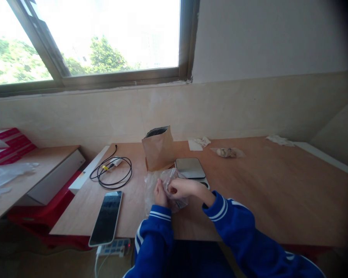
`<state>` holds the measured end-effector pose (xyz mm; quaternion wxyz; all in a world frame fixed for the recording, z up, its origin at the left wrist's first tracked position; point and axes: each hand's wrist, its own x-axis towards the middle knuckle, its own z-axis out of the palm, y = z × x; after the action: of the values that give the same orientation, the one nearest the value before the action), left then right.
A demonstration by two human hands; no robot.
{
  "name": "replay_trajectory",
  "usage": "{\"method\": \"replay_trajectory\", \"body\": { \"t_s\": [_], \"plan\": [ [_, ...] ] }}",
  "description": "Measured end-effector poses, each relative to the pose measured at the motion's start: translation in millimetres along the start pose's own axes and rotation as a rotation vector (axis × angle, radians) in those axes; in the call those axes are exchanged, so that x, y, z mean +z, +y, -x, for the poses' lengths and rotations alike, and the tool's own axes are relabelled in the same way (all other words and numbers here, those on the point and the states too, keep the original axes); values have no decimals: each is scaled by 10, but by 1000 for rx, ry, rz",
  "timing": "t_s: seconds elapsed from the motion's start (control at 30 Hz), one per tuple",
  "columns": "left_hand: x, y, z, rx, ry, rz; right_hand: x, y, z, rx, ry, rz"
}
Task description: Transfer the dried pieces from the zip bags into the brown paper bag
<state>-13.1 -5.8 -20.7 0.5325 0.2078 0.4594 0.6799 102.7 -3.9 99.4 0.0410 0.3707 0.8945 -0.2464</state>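
Two hands work together at the near edge of the desk [278,185], both closed on one clear plastic bag [168,185]. The left hand [160,194] pinches the bag from the left side, and the right hand [183,188] grips its upper part from the right, with the fingers curled in. The bag lies partly on the desk and partly lifted between the hands. Something small and dark shows inside it near the right hand, but I cannot tell what it is.

Just behind the bag stands a brown paper bag [158,147], upright, with its top open. Beside it on the right lies a small flat scale [190,168], and its plate carries nothing. From this I judge that the work is at an early or middle point — the plastic bag is in the hands and is being opened or closed, which one I cannot say, and nothing sits on the scale yet.

Further back on the desk lie a crumpled tissue [199,143] and another small clear packet [227,152] with something pale inside — well apart from the hands. On the left lie a phone [106,218] with a dark screen and a coiled black cable [111,172].
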Motion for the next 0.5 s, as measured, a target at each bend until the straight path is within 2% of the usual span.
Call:
{"method": "replay_trajectory", "body": {
  "t_s": [0.1, 0.17, 0.37, 0.43, 0.5],
  "plan": [
    [0, -10, -4, 50, -2, -50, -38, 30, 19, -21, 143, -50],
    [1, -19, -3, 32, 18, -42, -76, 47, 36, -35, 222, -124],
    [33, -24, 22, -31, 22, 29, -170, 90, 121, 3, 272, -372],
    [45, -2, 34, -42, 22, 43, -221, 98, 162, -35, 300, -437],
    [48, 34, 43, -77, 8, 49, -324, 92, 203, -97, 383, -504]
  ]
}}
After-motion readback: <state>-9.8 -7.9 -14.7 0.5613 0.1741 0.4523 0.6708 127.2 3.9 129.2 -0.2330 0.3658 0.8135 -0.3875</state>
